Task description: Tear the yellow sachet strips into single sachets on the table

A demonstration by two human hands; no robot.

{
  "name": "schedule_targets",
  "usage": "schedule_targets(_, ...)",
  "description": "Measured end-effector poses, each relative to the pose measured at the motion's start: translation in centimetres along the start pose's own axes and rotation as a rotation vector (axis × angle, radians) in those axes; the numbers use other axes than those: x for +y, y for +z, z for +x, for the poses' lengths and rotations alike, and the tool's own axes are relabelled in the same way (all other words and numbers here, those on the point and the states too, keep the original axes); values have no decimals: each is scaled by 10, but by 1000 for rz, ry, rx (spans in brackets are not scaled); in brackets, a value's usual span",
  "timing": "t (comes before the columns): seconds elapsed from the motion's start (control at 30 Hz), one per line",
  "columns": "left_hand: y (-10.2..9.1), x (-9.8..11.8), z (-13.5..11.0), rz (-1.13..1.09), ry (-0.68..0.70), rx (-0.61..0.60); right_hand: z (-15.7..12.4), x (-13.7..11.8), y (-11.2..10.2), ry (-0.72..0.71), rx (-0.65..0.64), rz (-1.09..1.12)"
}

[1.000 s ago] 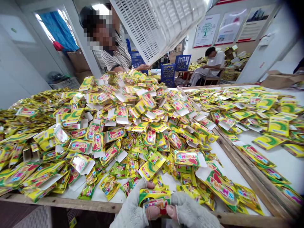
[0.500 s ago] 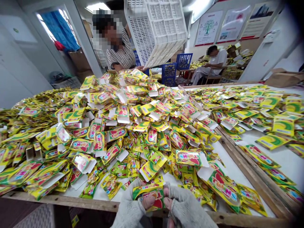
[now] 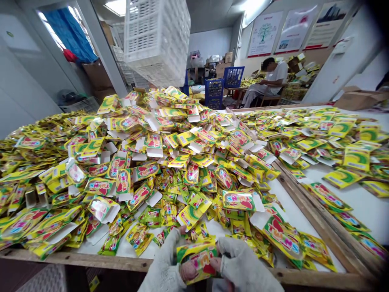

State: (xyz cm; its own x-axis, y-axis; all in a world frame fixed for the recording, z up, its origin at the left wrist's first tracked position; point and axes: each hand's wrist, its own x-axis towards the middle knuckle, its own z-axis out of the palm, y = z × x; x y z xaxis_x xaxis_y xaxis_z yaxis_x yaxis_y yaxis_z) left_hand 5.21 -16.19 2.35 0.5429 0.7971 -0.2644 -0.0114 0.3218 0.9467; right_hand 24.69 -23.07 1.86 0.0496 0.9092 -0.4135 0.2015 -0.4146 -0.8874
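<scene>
In the head view, a small yellow and green candy box [image 3: 199, 259] printed with red fruit is held low over the table's front edge. My left hand [image 3: 168, 261], in a pale fingerless glove, grips its left side with the thumb across the front. My right hand [image 3: 240, 259], gloved the same way, pinches the box's right end. Just beyond the hands lie green and yellow candy sachets [image 3: 152, 215]. A box with an open white flap [image 3: 278, 235] lies to the right of my right hand.
A big heap of similar boxes [image 3: 154, 142] covers the white table. A wooden strip [image 3: 322, 219] divides it from more boxes [image 3: 343, 129] on the right. Behind the heap, a white plastic crate [image 3: 156, 40] is held up. A seated person [image 3: 273, 79] works farther back.
The box in my hands has tilted and come slightly lower and nearer. The white crate has swung left and now hides the person behind it. The view has shifted slightly.
</scene>
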Motion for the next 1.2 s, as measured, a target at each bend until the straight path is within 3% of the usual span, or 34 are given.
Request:
schedule_targets(0.07,-11,7,1,199,80,96,-10,-5,-32,-8,120,180)
schedule_targets(0.1,-16,10,3,347,113,147,-18,-8,-52,-70,254,334)
schedule_targets(0.17,-23,14,7,692,151,222,-35,-13,-94,-325,629,749)
schedule_targets(0.27,-26,17,14,1166,156,281,-50,-15,-129,-478,801,1064)
schedule_targets(0.37,-22,21,17,1463,100,299,-41,-11,-106,-338,631,910)
schedule_targets(0.47,-20,23,19,1606,41,215,-11,-6,-49,-164,305,389)
schedule_targets(0.57,-28,21,19,1663,71,143,19,-7,-5,-375,144,-244)
schedule_targets(0.63,-37,17,18,1612,145,184,32,-10,8,-502,105,-590)
schedule_targets(0.7,-45,14,16,1473,249,275,42,-11,10,-506,89,-815)
schedule_targets(0.8,-50,15,11,1137,310,406,47,-8,6,-458,126,-899)
schedule_targets(0.93,-39,19,10,518,136,454,39,-8,3,-347,252,-486)
schedule_targets(1.03,-24,15,15,122,9,369,28,-18,8,-139,179,-149)
schedule_targets(1.1,-14,10,19,-34,-12,338,26,-25,13,-70,134,-42)
schedule_targets(1.2,-5,8,22,-110,45,237,29,-30,15,-131,174,-17)
